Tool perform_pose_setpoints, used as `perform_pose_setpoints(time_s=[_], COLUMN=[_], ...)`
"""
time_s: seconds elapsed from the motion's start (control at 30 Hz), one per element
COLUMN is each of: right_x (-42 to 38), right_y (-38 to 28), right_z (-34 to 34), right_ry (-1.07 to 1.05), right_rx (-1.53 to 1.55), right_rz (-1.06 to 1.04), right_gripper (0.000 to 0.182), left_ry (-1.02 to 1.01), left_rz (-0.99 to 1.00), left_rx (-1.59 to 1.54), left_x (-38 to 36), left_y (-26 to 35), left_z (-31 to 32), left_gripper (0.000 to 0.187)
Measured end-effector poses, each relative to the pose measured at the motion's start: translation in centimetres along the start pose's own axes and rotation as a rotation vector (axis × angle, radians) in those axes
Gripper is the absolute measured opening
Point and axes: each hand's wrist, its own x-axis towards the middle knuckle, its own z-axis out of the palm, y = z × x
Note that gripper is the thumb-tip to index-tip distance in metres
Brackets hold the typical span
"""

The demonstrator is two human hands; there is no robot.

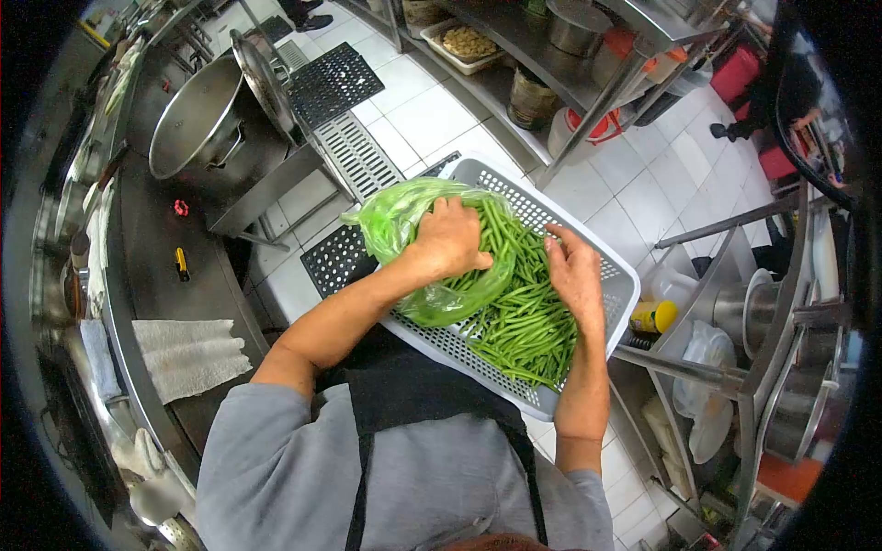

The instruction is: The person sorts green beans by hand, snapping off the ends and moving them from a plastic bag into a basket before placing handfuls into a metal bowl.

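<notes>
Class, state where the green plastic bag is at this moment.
In the head view, the green plastic bag lies at the left end of the grey basket, under the left hand, beside the green beans.

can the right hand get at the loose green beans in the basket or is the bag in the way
Probably yes. The right hand already rests on the green beans in the white basket; the green plastic bag sits further left under the left hand, leaving that side free.

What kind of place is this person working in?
Most likely a commercial kitchen: a large steel pot, steel shelving stacked with containers, and a perforated basket of green beans under both hands.
</notes>
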Motion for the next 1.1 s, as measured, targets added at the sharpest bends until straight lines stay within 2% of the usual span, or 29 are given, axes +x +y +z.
perform_pose_setpoints(time_s=[0.07, 0.17, 0.23, 0.27, 0.3, 0.33, 0.37, 0.47, 0.53, 0.6, 0.63, 0.67, 0.7, 0.77, 0.8, 0.93, 0.97, 1.03, 1.1], right_x=[-0.5, -1.2, -1.3, -1.3, -1.5, -1.7, -1.9, -2.5, -2.8, -3.7, -3.9, -4.0, -3.9, -3.6, -3.4, -2.1, -1.7, -1.4, -1.0], right_y=[-0.1, -2.3, -3.4, -3.1, -2.9, -2.9, -3.6, -5.1, -5.5, -6.0, -6.1, -6.3, -6.2, -5.7, -5.3, -3.4, -3.3, -3.2, -2.1], right_z=[1.1, 2.5, 3.3, 4.3, 4.5, 4.7, 4.6, 4.6, 5.1, 5.4, 5.3, 4.6, 3.9, 2.4, 2.1, 2.4, 2.6, 3.2, 4.6], right_ry=[-0.002, -0.126, -0.16, 0.015, 0.015, 0.036, 0.058, -0.003, -0.059, -0.177, -0.238, -0.257, -0.269, -0.158, -0.138, -0.072, -0.066, -0.063, -0.036], right_rx=[0.068, 0.068, -0.027, -0.111, -0.116, -0.219, -0.319, -0.269, -0.244, -0.171, -0.139, -0.14, -0.143, -0.177, -0.166, -0.13, -0.125, -0.116, -0.122], right_rz=[0.004, 0.023, -0.026, -0.299, -0.295, -0.3, -0.309, -0.343, -0.356, -0.415, -0.449, -0.379, -0.387, -0.301, -0.296, -0.204, -0.212, -0.069, -0.088], right_gripper=[0.029, 0.038, 0.039, 0.027, 0.027, 0.02, 0.014, 0.013, 0.013, 0.02, 0.025, 0.031, 0.031, 0.033, 0.03, 0.027, 0.027, 0.031, 0.032], left_ry=[0.043, 0.097, 0.099, 0.105, 0.114, 0.158, 0.158, 0.284, 0.236, 0.192, 0.153, 0.114, 0.117, 0.249, 0.208, 0.193, 0.121, 0.046, 0.043], left_rz=[0.074, 0.126, 0.142, 0.149, 0.153, 0.156, 0.153, 0.191, 0.123, 0.057, -0.041, -0.142, -0.153, -0.099, -0.134, -0.125, -0.101, -0.073, -0.123], left_rx=[-0.133, -0.283, -0.28, -0.313, -0.349, -0.367, -0.371, -0.419, -0.477, -0.537, -0.405, -0.276, -0.284, -0.022, 0.0, -0.043, -0.081, -0.106, -0.117], left_x=[-0.2, -1.1, -2.0, -2.4, -2.7, -3.1, -3.2, -3.3, -2.7, -2.4, -2.4, -2.2, -1.7, -0.6, -0.1, 0.0, -0.4, -0.7, -0.5], left_y=[-1.5, -2.6, -2.8, -3.0, -3.0, -3.1, -3.5, -4.8, -4.7, -3.3, -1.6, -0.4, 0.1, 0.6, 0.8, 0.2, -0.3, -0.5, 0.2], left_z=[0.2, 0.6, 0.4, 0.4, 0.2, -0.2, 0.0, 0.9, 0.5, -0.5, -1.4, -1.8, -0.9, 1.4, 1.8, 1.4, 0.9, 0.4, 0.4], left_gripper=[0.067, 0.062, 0.056, 0.052, 0.047, 0.039, 0.039, 0.032, 0.036, 0.042, 0.051, 0.059, 0.059, 0.066, 0.067, 0.067, 0.066, 0.065, 0.062])
